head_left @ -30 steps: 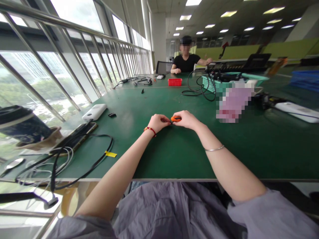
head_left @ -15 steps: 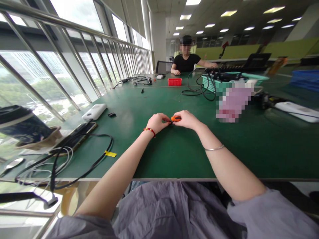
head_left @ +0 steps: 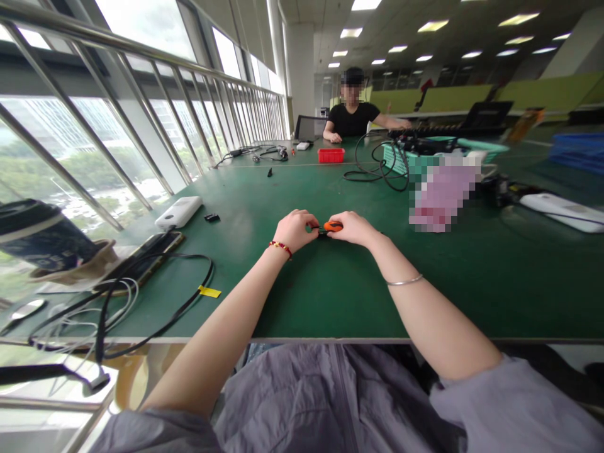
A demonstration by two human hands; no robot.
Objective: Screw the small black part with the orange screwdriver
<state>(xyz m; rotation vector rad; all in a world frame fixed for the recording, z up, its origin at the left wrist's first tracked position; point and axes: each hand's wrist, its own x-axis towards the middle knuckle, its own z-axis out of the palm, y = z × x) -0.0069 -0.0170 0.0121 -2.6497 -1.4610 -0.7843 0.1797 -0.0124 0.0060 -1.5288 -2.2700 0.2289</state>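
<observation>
My right hand is closed around a small orange-and-black handle, which looks like that of a screwdriver. A thin dark piece runs from the handle's left end toward my left hand. Thumb and fingers of that hand pinch the far end of this piece, and the grip hides its tip. Whether the dark piece is joined to the handle, I cannot tell. Both hands are low over the green table, with a narrow gap between them.
At left lie a white power bank, a phone, cables and a cup. Further back are a small red basket and a teal basket with cables. A person sits at the far end.
My left hand has shifted slightly left, away from my right hand. More of the thin dark piece shows between them. My right hand stays nearly in place.
</observation>
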